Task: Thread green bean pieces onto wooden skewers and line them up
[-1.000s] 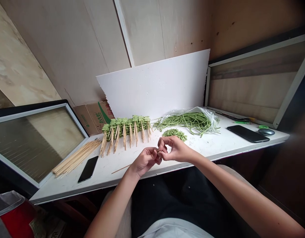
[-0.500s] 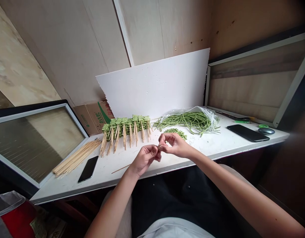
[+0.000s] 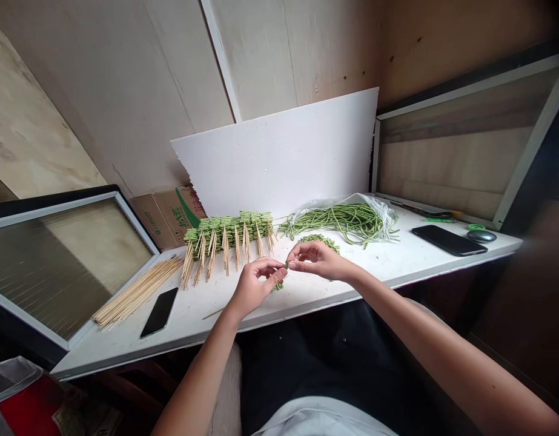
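My left hand (image 3: 255,288) grips a thin wooden skewer (image 3: 214,313), whose far end pokes out past the heel of the hand. My right hand (image 3: 314,260) pinches a small piece of green bean (image 3: 286,265) close to my left fingertips. A few green pieces (image 3: 277,287) show below my left hand, and the skewer's tip is hidden by my fingers. Just beyond my right hand lies a small heap of cut green beans (image 3: 319,242). Long green beans (image 3: 340,221) rest on a clear plastic bag, and a row of filled skewers (image 3: 227,236) lies to their left.
A bundle of bare skewers (image 3: 138,289) and a black phone (image 3: 160,312) lie on the white table (image 3: 388,266) at left. A second phone (image 3: 448,240), a round dark object (image 3: 481,236) and scissors (image 3: 438,214) lie at right. A white board (image 3: 274,157) stands behind.
My hands have spread a little, with my right fingers less curled. Green pieces now show below my left hand. The whole view has shifted slightly.
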Motion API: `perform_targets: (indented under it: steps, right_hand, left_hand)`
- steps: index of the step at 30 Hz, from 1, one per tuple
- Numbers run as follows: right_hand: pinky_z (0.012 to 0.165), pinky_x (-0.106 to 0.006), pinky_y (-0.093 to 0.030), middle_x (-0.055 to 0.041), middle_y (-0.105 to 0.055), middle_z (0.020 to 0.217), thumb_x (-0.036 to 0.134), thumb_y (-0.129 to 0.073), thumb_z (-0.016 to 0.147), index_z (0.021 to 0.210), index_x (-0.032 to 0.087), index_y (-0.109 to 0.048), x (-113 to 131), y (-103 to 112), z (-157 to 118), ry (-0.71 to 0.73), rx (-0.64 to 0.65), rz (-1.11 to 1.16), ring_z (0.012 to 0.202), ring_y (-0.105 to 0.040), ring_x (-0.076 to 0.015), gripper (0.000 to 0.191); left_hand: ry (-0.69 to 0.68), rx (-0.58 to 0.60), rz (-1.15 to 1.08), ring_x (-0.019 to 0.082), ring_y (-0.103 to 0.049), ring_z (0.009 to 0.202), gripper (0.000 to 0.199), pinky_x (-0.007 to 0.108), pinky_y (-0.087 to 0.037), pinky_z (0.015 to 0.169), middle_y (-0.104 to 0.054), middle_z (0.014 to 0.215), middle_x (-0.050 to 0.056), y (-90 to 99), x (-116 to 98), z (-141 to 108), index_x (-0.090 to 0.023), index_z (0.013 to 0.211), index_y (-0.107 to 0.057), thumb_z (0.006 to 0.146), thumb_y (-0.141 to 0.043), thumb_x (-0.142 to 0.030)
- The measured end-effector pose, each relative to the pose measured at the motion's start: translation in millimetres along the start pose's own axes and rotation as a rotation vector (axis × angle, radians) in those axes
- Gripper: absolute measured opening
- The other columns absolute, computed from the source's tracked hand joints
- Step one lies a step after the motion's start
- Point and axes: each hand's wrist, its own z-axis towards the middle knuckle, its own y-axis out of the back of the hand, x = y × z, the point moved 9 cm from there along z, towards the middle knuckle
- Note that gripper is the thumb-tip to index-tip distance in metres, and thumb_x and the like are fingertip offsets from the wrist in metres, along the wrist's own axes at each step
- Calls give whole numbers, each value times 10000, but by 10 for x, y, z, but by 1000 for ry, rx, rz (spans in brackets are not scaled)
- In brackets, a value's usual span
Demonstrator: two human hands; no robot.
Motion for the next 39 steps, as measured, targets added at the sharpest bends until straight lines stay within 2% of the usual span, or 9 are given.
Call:
perform_targets:
  steps: [5, 9, 13, 17, 20, 24, 28, 35, 39]
  right_hand:
    - [787, -337, -554, -13, -680, 809, 482, -842, 799, 1015, 205, -743, -23, 8, -10, -13, 3, 2, 794, -654, -178, 365]
    - [830, -348, -562, -47, -725, 936, 495, -815, 824, 1021, 206, -747, -91, -5, 6, -17, 7, 12, 878, -679, -199, 355]
    - [835, -355, -565, -42, -741, 923, 478, -820, 824, 964, 211, -744, -174, -35, 19, -37, 21, 87, 875, -698, -205, 311]
    - [853, -355, -555, -52, -754, 967, 441, -818, 838, 957, 212, -735, -197, 32, 21, -32, -38, 127, 911, -708, -208, 271]
    - [884, -381, -550, -91, -777, 1023, 424, -799, 861, 937, 209, -701, -173, 103, 25, 21, -72, 193, 1012, -717, -241, 248]
    - [787, -366, -555, -93, -793, 966, 406, -808, 851, 902, 220, -663, -181, 275, 19, 90, -183, 277, 972, -735, -253, 241]
    - [715, -329, -527, -69, -781, 904, 422, -809, 844, 927, 220, -703, -255, 388, 4, 37, -267, 258, 871, -723, -222, 242]
    - [731, -324, -508, -73, -763, 946, 568, -764, 838, 921, 210, -779, -357, 430, 1, -85, -304, 145, 891, -679, -215, 368]
    - [729, -329, -498, -86, -765, 966, 620, -749, 826, 912, 203, -783, -458, 505, -3, -114, -352, 95, 875, -658, -216, 426]
  left_hand:
    - [-8, -11, 19, 168, -720, 763, 261, 267, -589, 695, -755, 954, 83, -10, -8, 1, -169, 971, -793, 895, -770, -418]
    - [2, -21, 19, 181, -719, 784, 294, 274, -583, 693, -765, 990, 100, -24, 27, 1, -162, 959, -795, 880, -779, -445]
    - [7, 0, 35, 188, -707, 779, 315, 288, -566, 714, -757, 927, 93, -72, 35, 1, -156, 939, -785, 891, -757, -466]
    - [30, 90, 284, 204, -700, 815, 295, 305, -533, 758, -769, 918, 73, 16, 110, 19, -204, 999, -799, 924, -702, -472]
    - [128, 127, 560, 235, -697, 895, 285, 318, -508, 790, -782, 984, 70, 309, 375, 30, -238, 967, -809, 896, -704, -493]
    - [483, 244, 777, 256, -701, 807, 288, 305, -475, 675, -775, 905, 85, 729, 994, -72, -188, 831, -775, 700, -828, -439]
    - [679, 393, 740, 269, -707, 807, 252, 290, -456, 619, -771, 843, 80, 789, 1336, -197, -179, 767, -750, 596, -839, -342]
    - [590, 440, 647, 232, -692, 738, 178, 295, -464, 630, -747, 780, 62, 636, 1318, -171, -182, 767, -688, 730, -721, -353]
    - [501, 311, 563, 195, -665, 636, 198, 294, -462, 609, -727, 793, 52, 683, 1192, -84, -188, 907, -627, 897, -560, -375]
